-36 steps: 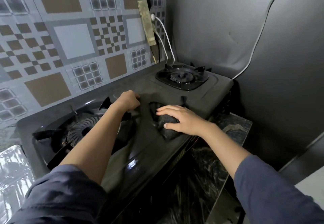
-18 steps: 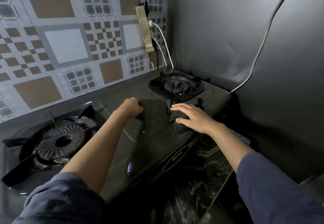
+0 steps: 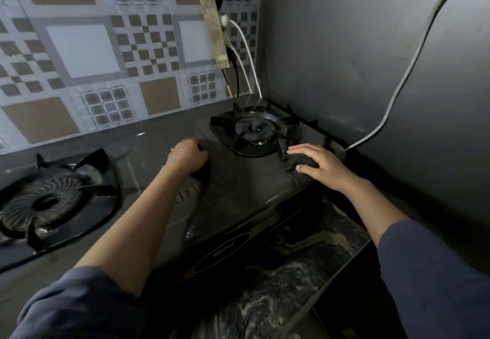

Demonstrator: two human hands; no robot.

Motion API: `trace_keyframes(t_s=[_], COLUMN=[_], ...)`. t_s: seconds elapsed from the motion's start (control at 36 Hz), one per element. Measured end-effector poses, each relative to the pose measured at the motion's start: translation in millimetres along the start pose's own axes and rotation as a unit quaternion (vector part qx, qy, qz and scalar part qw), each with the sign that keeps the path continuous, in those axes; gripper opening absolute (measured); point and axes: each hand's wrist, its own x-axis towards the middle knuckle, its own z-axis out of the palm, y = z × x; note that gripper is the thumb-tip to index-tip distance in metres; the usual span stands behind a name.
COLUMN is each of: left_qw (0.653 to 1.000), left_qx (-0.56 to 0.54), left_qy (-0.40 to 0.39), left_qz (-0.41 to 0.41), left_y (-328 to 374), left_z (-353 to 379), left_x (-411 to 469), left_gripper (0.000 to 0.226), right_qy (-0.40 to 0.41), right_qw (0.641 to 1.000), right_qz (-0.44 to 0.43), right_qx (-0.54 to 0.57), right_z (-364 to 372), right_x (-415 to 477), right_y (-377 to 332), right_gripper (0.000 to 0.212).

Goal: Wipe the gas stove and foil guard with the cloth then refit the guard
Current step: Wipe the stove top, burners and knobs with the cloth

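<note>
Stove top [image 3: 246,184]: glossy black with pale smear streaks. Cloth [image 3: 297,159]: black, no print I can make out. Left burner [image 3: 50,200]: dark grey with radial swirl ribbing. Right burner [image 3: 254,130]: black. Front badge [image 3: 222,252]: black oval, thin pale outline, pale lettering. Wall covering [image 3: 106,55]: silver-grey, with brown squares, plain white squares, brown-and-white checker blocks and small grey grids. Power strip [image 3: 213,28]: yellowed beige. Cable [image 3: 249,57] from it: white. Side wall [image 3: 344,33]: flat grey with a light grey cord [image 3: 413,55]. Counter [image 3: 305,259]: black with white marble veining. My sleeves [image 3: 429,272]: plain slate blue.
</note>
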Motion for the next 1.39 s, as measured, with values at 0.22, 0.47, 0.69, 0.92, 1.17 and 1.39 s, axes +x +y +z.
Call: trace_keyframes(t_s=[0.22, 0.47, 0.69, 0.92, 1.17, 1.39], left_qw=[0.999, 0.999, 1.0, 0.998, 0.996, 0.993], left_qx=[0.019, 0.027, 0.024, 0.032, 0.041, 0.043], left_qy=[0.035, 0.024, 0.015, -0.001, -0.033, -0.035], left_qz=[0.008, 0.009, 0.014, 0.046, 0.066, 0.108], left_y=[2.2, 5.4, -1.5, -15.9, -46.6, -68.0], left_z=[12.2, 12.3, 11.3, 2.6, -14.9, -26.0], left_x=[-8.4, -15.4, -22.0, -29.2, -43.8, -60.6], left_gripper=[0.036, 0.038, 0.041, 0.049, 0.051, 0.048], right_qy=[0.025, 0.127, 0.203, 0.275, 0.289, 0.167], right_qw=[0.999, 0.989, 0.955, 0.924, 0.925, 0.952], right_qz=[-0.021, 0.071, 0.202, 0.263, 0.248, 0.252], right_qx=[0.029, -0.003, 0.08, 0.04, -0.009, 0.047], right_z=[-3.0, -14.7, -10.6, 24.3, 72.8, 91.9], right_x=[5.8, -1.2, -7.1, -13.9, -24.3, -40.0], right_y=[17.9, 40.2, 29.4, -16.9, -98.2, -151.2], right_gripper=[0.039, 0.038, 0.045, 0.049, 0.047, 0.063])
